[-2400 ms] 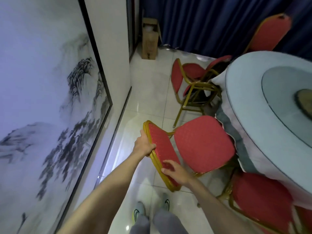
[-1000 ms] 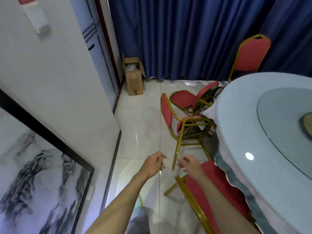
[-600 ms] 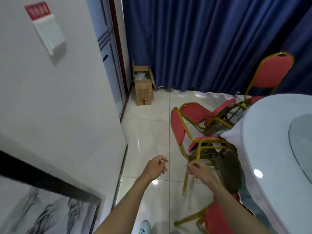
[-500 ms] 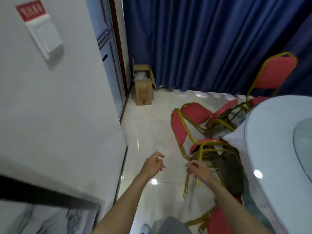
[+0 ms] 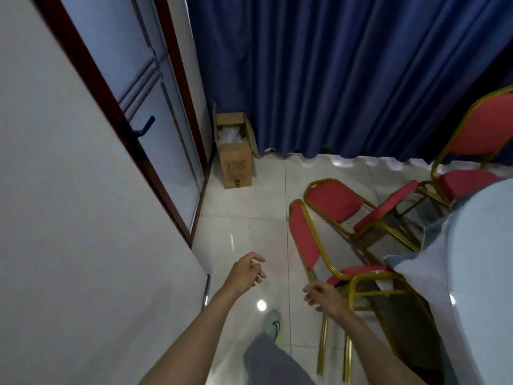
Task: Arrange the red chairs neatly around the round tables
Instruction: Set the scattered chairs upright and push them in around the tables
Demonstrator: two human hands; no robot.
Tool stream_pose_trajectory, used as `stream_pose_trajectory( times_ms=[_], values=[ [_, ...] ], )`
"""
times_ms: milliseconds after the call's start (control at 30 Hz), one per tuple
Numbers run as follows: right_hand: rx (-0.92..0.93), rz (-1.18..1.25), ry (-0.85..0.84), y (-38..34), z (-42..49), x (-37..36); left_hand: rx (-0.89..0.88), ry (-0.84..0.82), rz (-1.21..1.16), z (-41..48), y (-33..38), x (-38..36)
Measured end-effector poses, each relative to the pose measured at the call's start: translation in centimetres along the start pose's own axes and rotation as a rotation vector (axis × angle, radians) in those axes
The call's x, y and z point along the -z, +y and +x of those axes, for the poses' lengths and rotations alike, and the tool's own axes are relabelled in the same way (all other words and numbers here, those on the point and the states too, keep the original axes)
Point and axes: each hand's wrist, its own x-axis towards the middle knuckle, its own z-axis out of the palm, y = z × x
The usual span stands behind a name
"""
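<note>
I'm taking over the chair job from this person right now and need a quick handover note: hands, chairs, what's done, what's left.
Left hand and right hand: both empty, fingers loose, above the floor.
Nearest chair: faces the round table, seat at the cloth, just beyond the right hand.
Second chair: behind it, looks tipped askew.
Third chair: upright by the curtain.
Done: nothing obvious here.
Left: probably straighten the second chair, square the nearest.
</note>
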Motion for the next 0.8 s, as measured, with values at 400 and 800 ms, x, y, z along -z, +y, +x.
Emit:
stream_pose_trajectory(
  times_ms=[400,800],
  values=[
    [-0.060,0.036,0.015,-5.5,14.2,7.7,0.037,-0.126,0.159,17.1,8.9,4.5],
    [-0.194,0.041,0.049,-12.6,28.5,11.5,0.135,-0.173,0.160,34.5,12.2,8.1]
  ],
)
